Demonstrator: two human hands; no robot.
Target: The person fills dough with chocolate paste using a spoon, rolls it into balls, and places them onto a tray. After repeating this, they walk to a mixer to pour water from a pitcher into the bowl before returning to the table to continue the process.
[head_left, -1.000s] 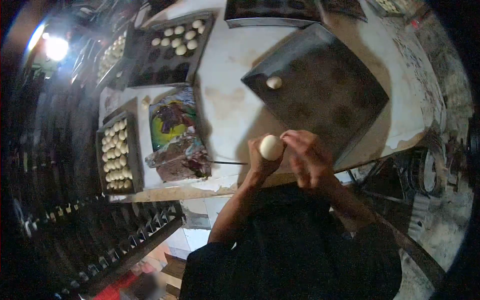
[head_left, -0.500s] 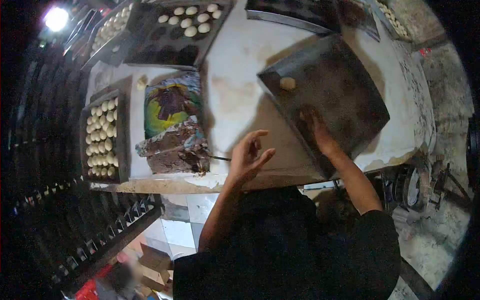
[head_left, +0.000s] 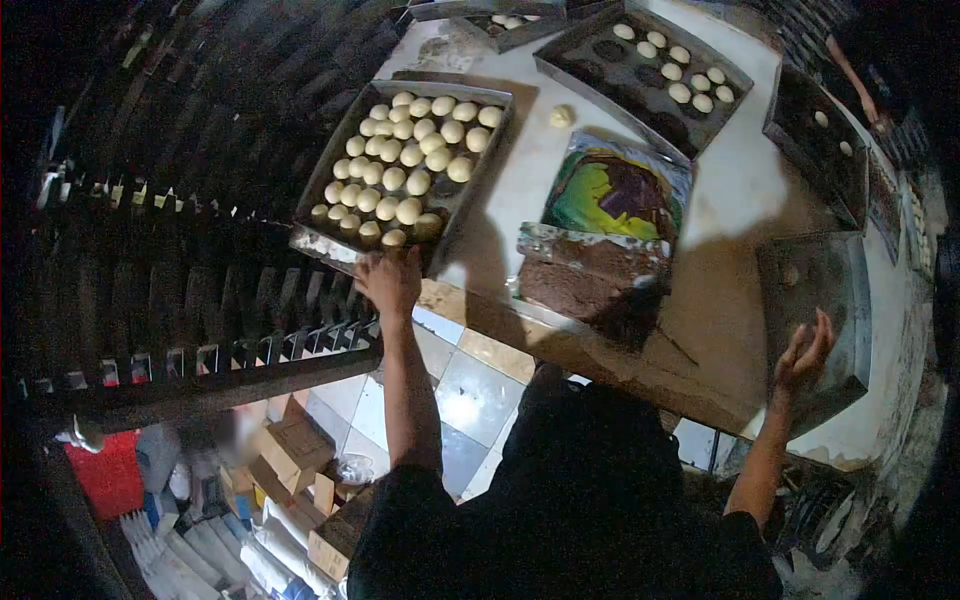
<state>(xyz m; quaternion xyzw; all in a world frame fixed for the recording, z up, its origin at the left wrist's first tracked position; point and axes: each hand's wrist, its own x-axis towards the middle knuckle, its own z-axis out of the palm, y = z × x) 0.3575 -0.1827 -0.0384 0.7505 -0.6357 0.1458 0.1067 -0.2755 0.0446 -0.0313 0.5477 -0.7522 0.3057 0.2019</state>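
My left hand (head_left: 390, 280) is at the near rim of a metal tray (head_left: 335, 250), its bent fingers hooked over the edge beside the closest dough balls. Rows of pale round dough balls (head_left: 410, 155) fill most of that tray. To the right, my right hand (head_left: 803, 355) is raised above a dark tray (head_left: 835, 300), fingers apart and holding nothing. A single dough ball (head_left: 791, 274) lies in that tray. Between my hands, a colourful plastic bag (head_left: 610, 195) lies opened with a brown crumbly mass (head_left: 590, 285) on its near part.
A small dough lump (head_left: 562, 116) sits on the white table (head_left: 530, 190). Further trays stand at the back, one with several dough balls (head_left: 680, 92). Another person's arm (head_left: 855, 85) shows at upper right. Cardboard boxes (head_left: 295, 450) are on the tiled floor below left.
My view has swung left. My left hand has gone from mid-table to the dough-ball tray's near rim. My right hand has lifted off the dark tray's surface.
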